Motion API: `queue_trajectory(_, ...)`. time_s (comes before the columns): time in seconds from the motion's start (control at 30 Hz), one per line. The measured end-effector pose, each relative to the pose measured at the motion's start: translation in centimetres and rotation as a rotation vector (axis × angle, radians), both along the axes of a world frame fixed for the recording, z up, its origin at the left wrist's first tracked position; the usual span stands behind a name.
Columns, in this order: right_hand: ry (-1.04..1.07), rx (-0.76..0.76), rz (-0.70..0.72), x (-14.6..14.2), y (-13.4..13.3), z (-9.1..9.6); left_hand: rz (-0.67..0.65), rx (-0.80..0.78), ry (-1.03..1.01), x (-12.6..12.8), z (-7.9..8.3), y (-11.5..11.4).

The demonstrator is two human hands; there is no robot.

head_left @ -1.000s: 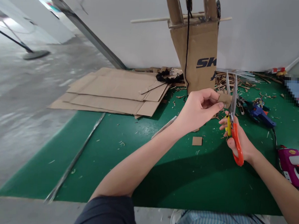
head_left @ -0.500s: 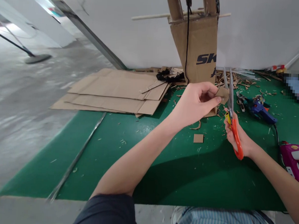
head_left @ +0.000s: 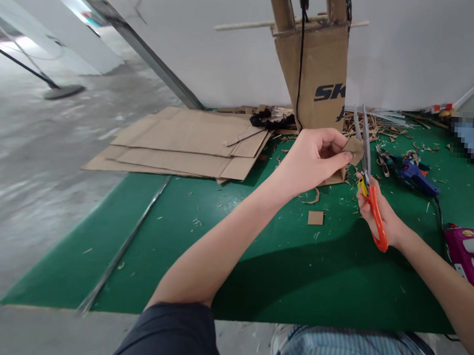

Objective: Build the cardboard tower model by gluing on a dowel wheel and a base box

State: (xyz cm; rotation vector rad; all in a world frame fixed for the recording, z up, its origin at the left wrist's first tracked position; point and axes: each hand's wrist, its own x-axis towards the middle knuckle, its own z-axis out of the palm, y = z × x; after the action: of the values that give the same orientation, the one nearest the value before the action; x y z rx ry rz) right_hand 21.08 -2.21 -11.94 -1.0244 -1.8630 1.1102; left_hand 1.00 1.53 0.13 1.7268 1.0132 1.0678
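Here, cardboard scrap [head_left: 353, 147] in left grip [head_left: 312, 156]

Left hand [head_left: 311, 157] pinching small brown cardboard scrap [head_left: 353, 150], right hand [head_left: 387, 225] gripping orange-and-yellow-handled steel scissors [head_left: 379, 219] just beside it, flat cardboard square [head_left: 315, 217] below left hand, blue glue gun [head_left: 415, 176] right of right hand

A green mat [head_left: 295, 286] on the concrete floor [head_left: 41, 199] carries a cardboard square [head_left: 315, 217], a metal rod [head_left: 122, 245] and a glue gun [head_left: 415, 176].

Open green counter [head_left: 295, 286] below my right hand [head_left: 378, 211], lower center; blue glue gun [head_left: 414, 176] and pink tool [head_left: 465, 250] obstruct passage, far right.
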Motion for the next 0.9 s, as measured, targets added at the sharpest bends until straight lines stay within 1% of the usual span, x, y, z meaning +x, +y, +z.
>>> queue_trajectory(0.17,0.013,0.013,-0.065,-0.2,-0.1,-0.2,0.030,-0.054,-0.158,0.8,-1.1,0.5)
queue_trajectory(0.23,0.010,0.026,-0.063,-0.2,-0.1,0.0,0.048,-0.054,-0.175,1.0,-1.3,0.6)
queue_trajectory(0.37,-0.008,0.053,-0.033,0.1,-0.2,1.0,0.059,-0.002,-0.094,0.7,-0.9,0.5)
queue_trajectory(0.5,0.004,0.024,0.003,0.3,-0.3,1.6,0.063,0.063,-0.018,0.2,-0.3,0.2)
queue_trajectory(0.77,-0.012,-0.053,0.023,1.0,0.7,0.6,0.086,0.096,0.019,-0.3,0.2,-0.1)
queue_trajectory(0.9,-0.032,-0.042,0.017,1.1,0.8,0.6,0.074,0.094,0.039,-0.5,0.2,0.0)
